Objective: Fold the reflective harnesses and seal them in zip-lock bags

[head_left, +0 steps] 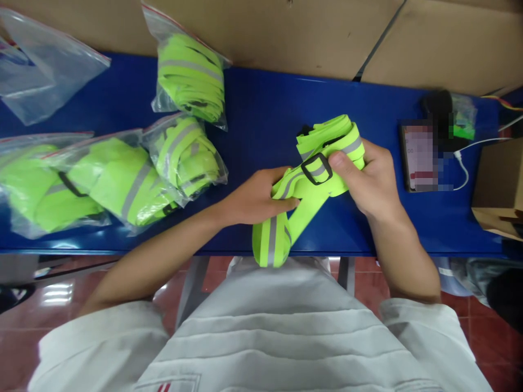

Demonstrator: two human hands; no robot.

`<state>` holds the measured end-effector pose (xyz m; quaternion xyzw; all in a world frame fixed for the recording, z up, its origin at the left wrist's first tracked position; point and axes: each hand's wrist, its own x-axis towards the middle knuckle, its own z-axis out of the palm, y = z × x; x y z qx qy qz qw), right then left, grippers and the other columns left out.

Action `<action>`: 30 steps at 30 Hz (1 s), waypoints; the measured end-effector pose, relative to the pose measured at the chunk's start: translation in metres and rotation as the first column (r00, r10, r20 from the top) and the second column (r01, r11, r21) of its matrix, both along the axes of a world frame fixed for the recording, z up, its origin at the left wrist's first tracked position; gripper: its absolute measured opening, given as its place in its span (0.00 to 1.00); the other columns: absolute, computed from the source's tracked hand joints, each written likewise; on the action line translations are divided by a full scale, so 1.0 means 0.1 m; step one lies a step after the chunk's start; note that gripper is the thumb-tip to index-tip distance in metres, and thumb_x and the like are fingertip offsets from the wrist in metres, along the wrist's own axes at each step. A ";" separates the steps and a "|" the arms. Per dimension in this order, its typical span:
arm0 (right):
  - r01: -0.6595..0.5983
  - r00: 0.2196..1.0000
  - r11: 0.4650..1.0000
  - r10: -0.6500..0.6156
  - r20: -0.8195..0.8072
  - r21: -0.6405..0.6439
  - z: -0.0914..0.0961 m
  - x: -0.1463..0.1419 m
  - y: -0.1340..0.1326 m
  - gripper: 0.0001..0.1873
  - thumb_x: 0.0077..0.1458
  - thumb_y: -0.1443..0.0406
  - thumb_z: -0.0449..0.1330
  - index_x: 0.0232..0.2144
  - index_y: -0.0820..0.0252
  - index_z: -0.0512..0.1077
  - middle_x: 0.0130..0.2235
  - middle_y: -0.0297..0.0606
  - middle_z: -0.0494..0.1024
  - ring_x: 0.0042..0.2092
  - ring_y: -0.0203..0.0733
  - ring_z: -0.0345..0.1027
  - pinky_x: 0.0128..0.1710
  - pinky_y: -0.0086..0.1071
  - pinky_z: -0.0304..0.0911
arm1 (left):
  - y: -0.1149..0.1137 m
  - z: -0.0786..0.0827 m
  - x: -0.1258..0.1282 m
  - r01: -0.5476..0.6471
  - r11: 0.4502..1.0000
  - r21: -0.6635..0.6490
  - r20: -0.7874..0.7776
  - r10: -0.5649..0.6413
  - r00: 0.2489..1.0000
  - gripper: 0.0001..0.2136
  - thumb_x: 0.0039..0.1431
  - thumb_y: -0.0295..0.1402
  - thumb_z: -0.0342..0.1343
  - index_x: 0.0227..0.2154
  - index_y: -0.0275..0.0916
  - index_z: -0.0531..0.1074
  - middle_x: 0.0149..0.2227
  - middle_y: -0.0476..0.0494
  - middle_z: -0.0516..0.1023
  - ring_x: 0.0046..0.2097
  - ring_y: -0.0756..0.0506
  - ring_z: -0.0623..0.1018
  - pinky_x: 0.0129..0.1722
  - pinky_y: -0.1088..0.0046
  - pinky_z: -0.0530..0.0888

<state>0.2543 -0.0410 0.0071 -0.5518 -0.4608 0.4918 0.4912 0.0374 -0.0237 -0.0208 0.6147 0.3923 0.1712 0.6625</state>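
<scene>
A neon green reflective belt (314, 179) with grey stripes and a black buckle is half folded over the blue table (261, 114). My right hand (373, 179) grips its folded bundle, thumb pressed beside the buckle. My left hand (257, 198) pinches the strap lower down, fingers closed on it. A loop of the strap (272, 245) hangs over the table's front edge toward my lap.
Several clear bags with folded green belts lie at the left (190, 76) (186, 155) (118, 182). An empty clear bag (36, 65) lies at the far left. A phone (423, 158) with a white cable sits at the right, beside a cardboard box (500, 185). Cardboard lines the back.
</scene>
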 end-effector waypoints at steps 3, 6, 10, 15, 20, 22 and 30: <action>-0.021 1.000 1.000 0.021 0.012 0.008 -0.01 0.01 0.02 0.13 0.52 0.55 0.74 0.34 0.54 0.78 0.35 0.31 0.81 0.48 0.48 0.79 0.42 0.37 0.77 | 0.10 0.03 -0.09 0.094 0.989 0.113 -0.083 -0.085 0.993 0.19 0.55 0.42 0.69 0.44 0.37 0.75 0.38 0.47 0.81 0.42 0.41 0.80 0.41 0.69 0.77; -0.007 0.999 1.000 0.006 0.036 0.029 0.00 0.01 0.01 0.12 0.52 0.56 0.74 0.34 0.53 0.79 0.37 0.31 0.81 0.50 0.48 0.78 0.45 0.37 0.77 | 0.13 0.09 -0.12 0.163 0.976 0.143 -0.045 -0.159 0.986 0.34 0.50 0.47 0.73 0.57 0.39 0.71 0.53 0.40 0.79 0.57 0.34 0.78 0.56 0.60 0.76; -0.008 0.992 0.996 -0.004 0.129 0.090 0.07 -0.02 -0.05 0.14 0.50 0.57 0.75 0.37 0.52 0.80 0.41 0.33 0.82 0.53 0.50 0.77 0.50 0.39 0.76 | 0.10 0.21 -0.12 -0.023 0.964 0.263 0.122 -0.009 0.992 0.41 0.52 0.49 0.72 0.66 0.47 0.62 0.70 0.42 0.63 0.72 0.32 0.62 0.71 0.53 0.64; -0.076 0.964 0.980 0.025 0.266 0.182 0.02 -0.08 -0.13 0.20 0.51 0.54 0.75 0.45 0.49 0.80 0.46 0.34 0.83 0.55 0.52 0.77 0.53 0.42 0.75 | -0.04 0.19 0.02 -0.176 0.964 0.201 0.168 0.143 0.975 0.45 0.52 0.47 0.73 0.69 0.47 0.58 0.67 0.40 0.66 0.70 0.31 0.67 0.66 0.54 0.70; -0.216 0.887 0.871 -0.013 0.461 0.441 -0.15 -0.10 -0.14 0.26 0.54 0.50 0.72 0.52 0.51 0.78 0.46 0.33 0.85 0.45 0.48 0.81 0.47 0.40 0.78 | -0.07 0.01 0.14 -0.210 0.967 0.146 0.210 0.177 0.962 0.45 0.46 0.43 0.77 0.65 0.39 0.62 0.62 0.34 0.73 0.64 0.31 0.74 0.63 0.54 0.73; -0.250 0.851 0.843 -0.044 0.524 0.477 -0.18 -0.08 -0.14 0.27 0.56 0.49 0.71 0.54 0.52 0.77 0.47 0.34 0.85 0.45 0.49 0.81 0.48 0.41 0.78 | -0.07 -0.03 0.16 -0.158 0.986 0.060 0.235 0.140 0.962 0.41 0.44 0.38 0.77 0.61 0.37 0.67 0.59 0.34 0.77 0.61 0.32 0.76 0.61 0.55 0.74; -0.348 0.780 0.808 -0.033 0.626 0.476 -0.11 0.00 -0.15 0.29 0.56 0.48 0.70 0.56 0.51 0.76 0.52 0.39 0.83 0.50 0.55 0.81 0.53 0.45 0.77 | -0.10 -0.02 0.12 0.056 0.980 -0.193 0.186 -0.019 0.982 0.20 0.50 0.37 0.72 0.45 0.34 0.79 0.42 0.44 0.84 0.45 0.40 0.83 0.44 0.67 0.79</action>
